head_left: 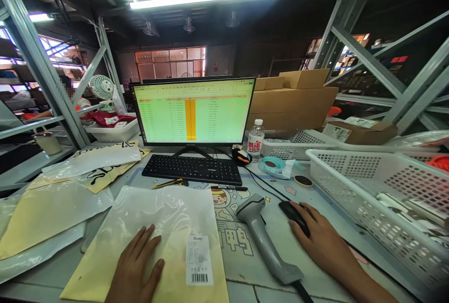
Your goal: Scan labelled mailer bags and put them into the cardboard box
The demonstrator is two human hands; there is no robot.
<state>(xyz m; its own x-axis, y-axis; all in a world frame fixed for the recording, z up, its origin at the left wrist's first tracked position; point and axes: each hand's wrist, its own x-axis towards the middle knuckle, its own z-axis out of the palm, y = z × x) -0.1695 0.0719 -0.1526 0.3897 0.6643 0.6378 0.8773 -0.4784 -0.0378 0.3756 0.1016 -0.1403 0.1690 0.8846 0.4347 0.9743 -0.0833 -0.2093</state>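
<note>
My left hand (136,263) lies flat with its fingers spread on a plastic-wrapped yellow and white envelope (161,214). A white barcode label (199,260) is stuck on that envelope, right of my fingers. On the right, my right hand (317,235) is curved over a black computer mouse (293,216), gripping it on the desk mat. Between my hands a grey barcode scanner (268,242) lies on its side. Behind them stand a black keyboard (191,167) and a monitor (192,113) showing a spreadsheet with an orange column.
More wrapped envelopes (52,209) are piled at the left. White plastic baskets (365,200) line the right side, with cardboard boxes (291,106) behind. A water bottle (256,139), a blue tape roll (273,166), a black marker (228,188) and a yellow cutter knife (171,183) lie or stand around the keyboard.
</note>
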